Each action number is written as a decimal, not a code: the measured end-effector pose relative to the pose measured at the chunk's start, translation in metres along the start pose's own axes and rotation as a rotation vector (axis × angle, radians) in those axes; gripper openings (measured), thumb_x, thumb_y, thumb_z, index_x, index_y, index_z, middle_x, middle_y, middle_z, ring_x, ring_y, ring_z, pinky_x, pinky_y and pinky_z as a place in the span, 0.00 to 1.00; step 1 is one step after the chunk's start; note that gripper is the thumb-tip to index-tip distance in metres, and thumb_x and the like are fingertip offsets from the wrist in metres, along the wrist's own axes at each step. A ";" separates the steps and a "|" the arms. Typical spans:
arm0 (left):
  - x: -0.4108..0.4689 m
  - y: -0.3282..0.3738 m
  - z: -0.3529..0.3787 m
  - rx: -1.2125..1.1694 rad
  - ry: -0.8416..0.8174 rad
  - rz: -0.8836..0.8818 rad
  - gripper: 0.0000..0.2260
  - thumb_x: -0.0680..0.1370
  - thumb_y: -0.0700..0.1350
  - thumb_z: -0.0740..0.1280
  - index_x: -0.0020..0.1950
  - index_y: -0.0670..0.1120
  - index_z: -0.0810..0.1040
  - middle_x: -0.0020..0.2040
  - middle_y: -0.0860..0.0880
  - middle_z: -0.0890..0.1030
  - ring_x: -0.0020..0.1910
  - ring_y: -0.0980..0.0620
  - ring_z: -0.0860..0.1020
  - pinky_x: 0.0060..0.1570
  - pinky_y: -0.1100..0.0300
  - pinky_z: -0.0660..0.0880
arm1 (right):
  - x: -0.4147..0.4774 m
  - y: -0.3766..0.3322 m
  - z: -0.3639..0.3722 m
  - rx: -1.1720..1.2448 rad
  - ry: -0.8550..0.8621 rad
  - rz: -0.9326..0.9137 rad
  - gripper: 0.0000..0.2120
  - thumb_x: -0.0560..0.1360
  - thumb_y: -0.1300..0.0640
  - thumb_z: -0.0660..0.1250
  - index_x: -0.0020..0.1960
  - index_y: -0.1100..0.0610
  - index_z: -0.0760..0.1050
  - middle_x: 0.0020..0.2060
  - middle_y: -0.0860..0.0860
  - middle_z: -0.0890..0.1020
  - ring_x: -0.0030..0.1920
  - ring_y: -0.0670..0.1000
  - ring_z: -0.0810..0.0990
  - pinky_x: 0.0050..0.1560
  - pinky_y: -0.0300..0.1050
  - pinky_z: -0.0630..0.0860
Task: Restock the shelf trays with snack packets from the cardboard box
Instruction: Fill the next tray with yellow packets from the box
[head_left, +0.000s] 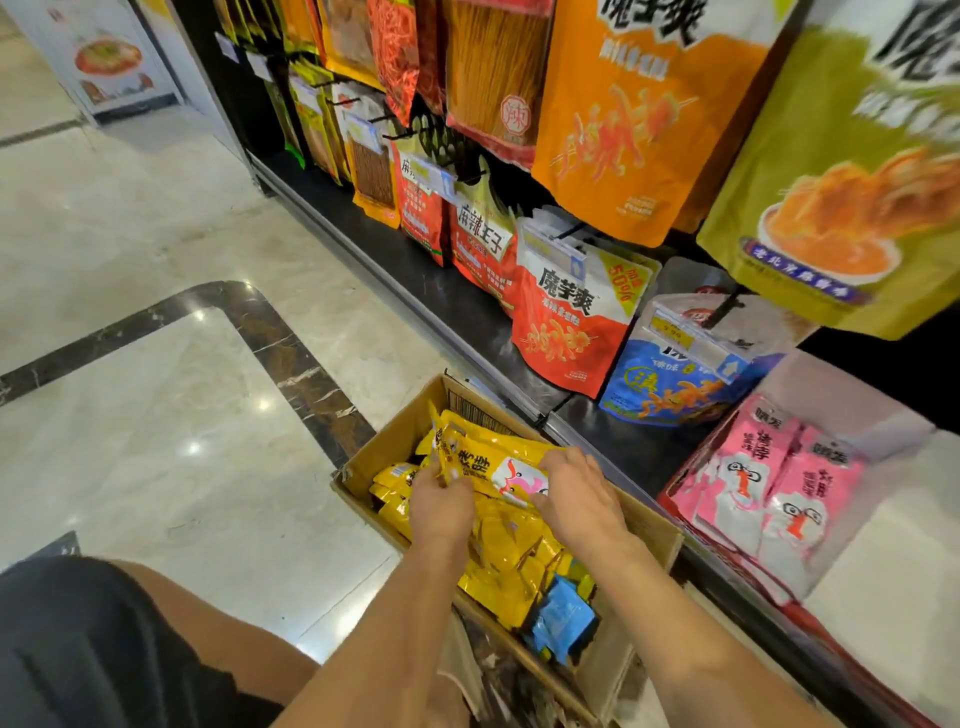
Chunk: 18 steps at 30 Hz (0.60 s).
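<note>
An open cardboard box (384, 457) stands on the floor beside the shelf, filled with yellow snack packets (498, 540) and a few blue packets (563, 618) at its near end. Both my hands are inside the box on a stack of yellow packets (493, 457). My left hand (441, 506) grips the stack's left end. My right hand (579, 493) holds its right end with fingers curled over a white printed patch. To the right, a shelf tray (680, 475) holds upright pink packets (769, 499).
Large orange, red, green and blue snack bags hang on pegs above the black shelf base (457, 291). A glossy marble floor (156, 364) spreads to the left. My knee in dark shorts (93, 644) is at the lower left.
</note>
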<state>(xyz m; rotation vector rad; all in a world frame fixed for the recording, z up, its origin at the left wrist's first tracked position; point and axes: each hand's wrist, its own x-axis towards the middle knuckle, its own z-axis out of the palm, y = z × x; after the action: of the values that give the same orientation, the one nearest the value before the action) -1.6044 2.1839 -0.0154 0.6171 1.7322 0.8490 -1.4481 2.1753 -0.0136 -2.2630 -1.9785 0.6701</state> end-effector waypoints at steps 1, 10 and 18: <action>-0.003 0.002 0.000 -0.028 -0.018 -0.002 0.19 0.80 0.43 0.63 0.72 0.48 0.71 0.53 0.49 0.81 0.47 0.48 0.81 0.46 0.54 0.78 | -0.005 0.004 -0.003 0.013 -0.002 0.003 0.20 0.79 0.48 0.68 0.68 0.54 0.70 0.63 0.53 0.74 0.65 0.55 0.72 0.62 0.50 0.73; -0.036 0.023 -0.004 -0.182 -0.165 -0.030 0.17 0.77 0.44 0.64 0.66 0.51 0.74 0.60 0.47 0.81 0.56 0.41 0.81 0.58 0.38 0.77 | -0.034 0.034 -0.026 0.192 0.025 0.062 0.06 0.78 0.60 0.65 0.47 0.49 0.75 0.47 0.50 0.81 0.48 0.54 0.80 0.46 0.49 0.77; -0.067 0.039 -0.013 -0.186 -0.216 0.091 0.13 0.75 0.45 0.68 0.58 0.55 0.81 0.55 0.51 0.84 0.57 0.46 0.80 0.61 0.42 0.75 | -0.052 0.069 -0.038 0.564 0.060 0.113 0.10 0.80 0.59 0.66 0.44 0.47 0.71 0.37 0.46 0.79 0.32 0.47 0.75 0.35 0.44 0.72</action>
<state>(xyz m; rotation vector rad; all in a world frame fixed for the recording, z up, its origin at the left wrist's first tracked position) -1.5959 2.1544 0.0571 0.6414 1.4221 0.9584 -1.3741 2.1228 0.0128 -2.0176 -1.4041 1.0042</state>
